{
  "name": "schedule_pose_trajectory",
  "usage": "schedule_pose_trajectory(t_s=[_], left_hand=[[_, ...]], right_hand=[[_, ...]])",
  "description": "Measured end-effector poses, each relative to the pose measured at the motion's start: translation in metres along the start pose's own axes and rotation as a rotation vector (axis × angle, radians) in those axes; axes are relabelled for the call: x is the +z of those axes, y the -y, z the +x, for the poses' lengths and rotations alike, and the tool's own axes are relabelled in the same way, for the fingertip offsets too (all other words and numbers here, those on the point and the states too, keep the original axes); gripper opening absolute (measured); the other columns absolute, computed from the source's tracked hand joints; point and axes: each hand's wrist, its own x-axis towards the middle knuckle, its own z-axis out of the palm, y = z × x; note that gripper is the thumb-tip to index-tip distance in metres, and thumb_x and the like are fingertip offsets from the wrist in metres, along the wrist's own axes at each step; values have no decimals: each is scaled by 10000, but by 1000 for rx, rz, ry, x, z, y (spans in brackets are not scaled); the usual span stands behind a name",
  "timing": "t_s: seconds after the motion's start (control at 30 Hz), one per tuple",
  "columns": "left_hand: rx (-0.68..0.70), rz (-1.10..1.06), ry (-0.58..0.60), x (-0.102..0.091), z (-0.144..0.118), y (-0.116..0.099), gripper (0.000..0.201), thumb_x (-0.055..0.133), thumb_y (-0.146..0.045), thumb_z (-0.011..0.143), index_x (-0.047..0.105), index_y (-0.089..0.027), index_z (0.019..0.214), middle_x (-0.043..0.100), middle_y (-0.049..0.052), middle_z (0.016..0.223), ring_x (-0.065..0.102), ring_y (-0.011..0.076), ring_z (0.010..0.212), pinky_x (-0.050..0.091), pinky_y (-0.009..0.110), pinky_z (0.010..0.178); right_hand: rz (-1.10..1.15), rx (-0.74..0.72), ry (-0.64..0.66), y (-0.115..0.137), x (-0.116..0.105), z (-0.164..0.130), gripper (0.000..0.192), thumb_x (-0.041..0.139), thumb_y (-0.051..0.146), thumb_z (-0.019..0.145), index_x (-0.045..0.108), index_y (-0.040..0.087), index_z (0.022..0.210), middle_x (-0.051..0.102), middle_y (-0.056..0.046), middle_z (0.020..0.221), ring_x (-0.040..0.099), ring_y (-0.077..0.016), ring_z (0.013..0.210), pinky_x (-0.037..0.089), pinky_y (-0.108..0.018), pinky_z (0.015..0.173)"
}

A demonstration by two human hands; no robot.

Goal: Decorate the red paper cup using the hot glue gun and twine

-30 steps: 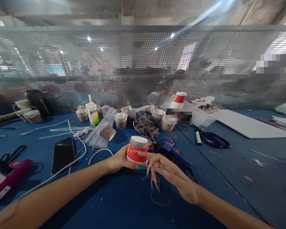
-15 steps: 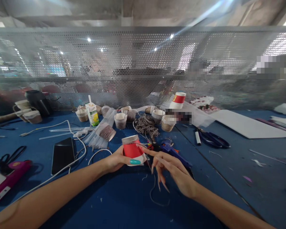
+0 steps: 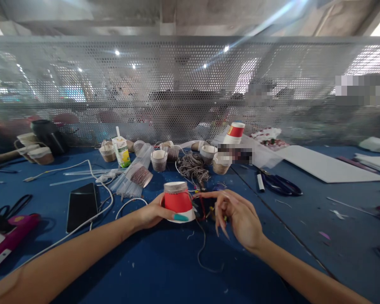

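The left hand point(image 3: 152, 213) clamps the upturned red cup point(image 3: 178, 202) mid-desk; only its top band carries twine (red wall bare), right hand point(image 3: 240, 215) fingers apart beside it

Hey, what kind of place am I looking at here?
Likely a craft workbench in a shared workshop. The left hand holds an upturned red paper cup, with a twine bundle, scissors and twine-wrapped cups on the blue table, behind a perforated metal screen.
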Motion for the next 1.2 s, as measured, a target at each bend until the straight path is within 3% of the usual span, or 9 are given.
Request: schedule_pose_trajectory(t_s=[0.1,0.2,0.3,0.37,0.53,0.73,0.93,1.07,1.2], left_hand=[[-1,-7,-18,-1,0,0,562,765,-159,507,639,-126,1054,695,105,992,633,238,924,448,371,872],[-17,-33,-62,-2,1,0,540,773,-181,520,638,-126,1040,694,109,994,637,239,919,450,380,871],[-12,-93,-109,-5,2,2,593,815,-206,484,625,-152,1044,700,73,922,645,208,850,462,345,819],[0,-122,-120,-6,3,3,642,841,-216,450,614,-168,1050,696,51,881,643,192,808,466,325,785],[21,-66,-86,-5,4,2,526,818,-197,488,643,-138,981,695,66,870,633,179,765,473,298,724],[17,-63,-78,-5,3,1,489,778,-195,527,650,-118,992,713,101,941,654,226,855,469,344,810],[-18,-164,-169,-8,4,5,541,822,-168,454,638,-137,962,717,59,862,658,194,807,472,327,806],[-8,-164,-178,-1,4,2,595,850,-152,413,632,-132,966,708,56,856,649,180,774,471,319,784],[1,-59,-152,7,3,-2,584,856,-146,429,629,-113,966,696,82,897,643,196,816,467,353,821]], right_hand=[[-369,-83,-191,4,-9,6,297,389,447,877,474,197,741,599,-54,769,437,-92,378,396,-251,328],[-1103,-59,-278,13,-16,12,209,457,366,820,494,163,854,570,-129,897,589,-209,647,492,-344,546],[-1582,143,-215,21,-19,14,296,524,313,739,497,95,939,529,-236,1035,537,-384,1002,473,-462,755],[-1679,358,-78,24,-17,14,295,529,324,735,508,90,913,543,-233,992,517,-412,1029,458,-475,764],[-1664,543,42,25,-13,15,251,512,298,758,499,100,912,578,-187,897,588,-364,925,439,-384,688],[-1499,590,60,18,-19,21,289,428,238,832,455,25,1025,590,-84,587,604,-237,508,346,-289,471],[-1527,234,-175,12,-27,25,209,492,320,830,537,122,880,620,-98,627,641,-265,601,408,-306,507],[-1090,-183,-252,10,-24,20,220,491,388,846,582,191,876,646,-82,833,645,-235,780,492,-323,677],[-701,-274,-176,9,-16,11,245,557,402,828,571,209,979,596,-78,964,620,-198,793,525,-299,663]])
